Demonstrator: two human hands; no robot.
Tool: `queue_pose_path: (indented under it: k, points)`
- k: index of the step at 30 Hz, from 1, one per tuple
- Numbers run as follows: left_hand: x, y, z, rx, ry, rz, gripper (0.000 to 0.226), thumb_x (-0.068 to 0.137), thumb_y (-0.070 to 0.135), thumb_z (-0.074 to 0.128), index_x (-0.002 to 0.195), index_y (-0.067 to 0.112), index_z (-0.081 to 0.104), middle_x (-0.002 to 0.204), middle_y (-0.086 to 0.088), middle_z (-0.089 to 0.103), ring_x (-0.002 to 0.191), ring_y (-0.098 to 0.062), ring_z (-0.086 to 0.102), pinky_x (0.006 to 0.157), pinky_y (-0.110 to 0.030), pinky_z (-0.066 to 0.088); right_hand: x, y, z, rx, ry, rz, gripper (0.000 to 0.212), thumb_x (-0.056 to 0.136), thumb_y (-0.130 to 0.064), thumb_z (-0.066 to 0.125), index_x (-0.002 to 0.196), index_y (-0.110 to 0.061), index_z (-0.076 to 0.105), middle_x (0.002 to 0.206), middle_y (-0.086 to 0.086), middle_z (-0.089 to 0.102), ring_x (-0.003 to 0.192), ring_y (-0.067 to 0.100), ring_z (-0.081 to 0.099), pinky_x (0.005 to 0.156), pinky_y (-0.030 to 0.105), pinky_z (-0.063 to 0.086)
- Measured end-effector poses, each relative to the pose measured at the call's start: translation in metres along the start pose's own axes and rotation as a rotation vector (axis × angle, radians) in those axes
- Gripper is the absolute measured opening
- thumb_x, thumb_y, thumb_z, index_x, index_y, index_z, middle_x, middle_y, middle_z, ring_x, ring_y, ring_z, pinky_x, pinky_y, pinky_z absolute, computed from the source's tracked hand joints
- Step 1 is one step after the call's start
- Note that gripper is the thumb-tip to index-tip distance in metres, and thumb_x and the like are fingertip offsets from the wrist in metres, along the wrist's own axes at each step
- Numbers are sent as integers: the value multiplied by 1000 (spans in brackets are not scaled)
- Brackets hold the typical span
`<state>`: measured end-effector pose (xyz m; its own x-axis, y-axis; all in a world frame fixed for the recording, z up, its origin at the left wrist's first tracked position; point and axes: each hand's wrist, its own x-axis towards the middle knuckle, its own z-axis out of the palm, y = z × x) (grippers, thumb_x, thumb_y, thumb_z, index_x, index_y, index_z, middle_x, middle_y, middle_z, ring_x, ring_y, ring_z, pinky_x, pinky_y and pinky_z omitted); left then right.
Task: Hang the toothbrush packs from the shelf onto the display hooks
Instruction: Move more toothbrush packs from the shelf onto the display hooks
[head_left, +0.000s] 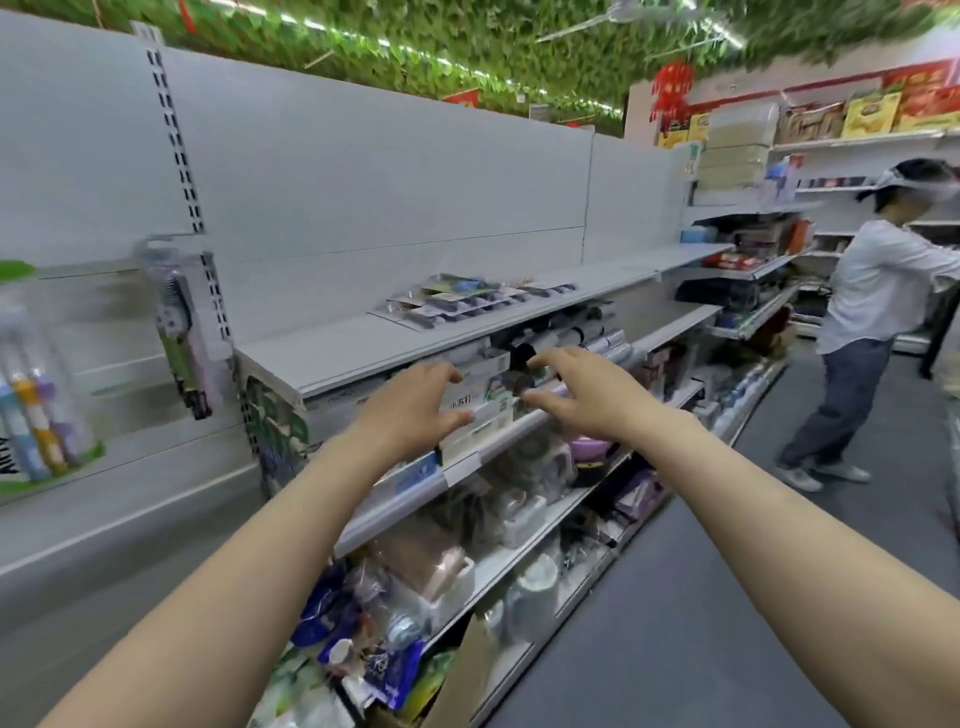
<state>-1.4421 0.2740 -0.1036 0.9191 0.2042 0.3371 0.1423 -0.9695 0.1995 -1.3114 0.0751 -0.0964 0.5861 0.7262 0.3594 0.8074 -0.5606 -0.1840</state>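
Several toothbrush packs (467, 299) lie flat in a loose pile on the grey top shelf (363, 343), beyond my hands. My left hand (410, 405) and my right hand (587, 395) are both stretched out in front of the shelf edge, fingers spread, holding nothing. They hover below the pile, in front of boxed goods on the lower shelf. At the left, one toothbrush pack (179, 332) hangs on a display hook (161, 240) on the white back panel. A bigger pack of coloured toothbrushes (36, 395) hangs at the far left edge.
Lower shelves (498, 561) hold boxes, bags and bowls, and a cardboard box (462, 675) sticks out near the floor. A person in a white shirt (872, 291) stands in the aisle at the right. The grey aisle floor (701, 597) runs to my right.
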Motion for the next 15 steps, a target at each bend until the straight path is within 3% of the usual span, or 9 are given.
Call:
queue_pose_path:
  k: [7, 12, 15]
  points:
    - [189, -3, 61, -70, 100, 5, 48, 93, 45, 62, 133, 19, 54, 134, -3, 57, 125, -21, 50, 101, -36, 43, 129, 129, -2, -82, -54, 64, 56, 98, -50, 54, 143, -19, 49, 142, 5, 55, 130, 24, 51, 105, 43, 45]
    - [278, -4, 100, -74, 96, -14, 48, 94, 47, 58, 134, 20, 52, 136, -1, 54, 126, -21, 48, 101, -38, 45, 198, 202, 11, -60, -52, 84, 55, 96, -54, 53, 140, -22, 51, 138, 3, 57, 124, 22, 55, 103, 45, 46]
    - [324, -13, 115, -34, 105, -42, 50, 94, 48, 57, 135, 19, 52, 140, -3, 52, 131, -22, 45, 104, -40, 43, 240, 243, 24, -16, -40, 62, 51, 97, -49, 55, 138, -19, 54, 136, 2, 60, 125, 21, 56, 103, 40, 46]
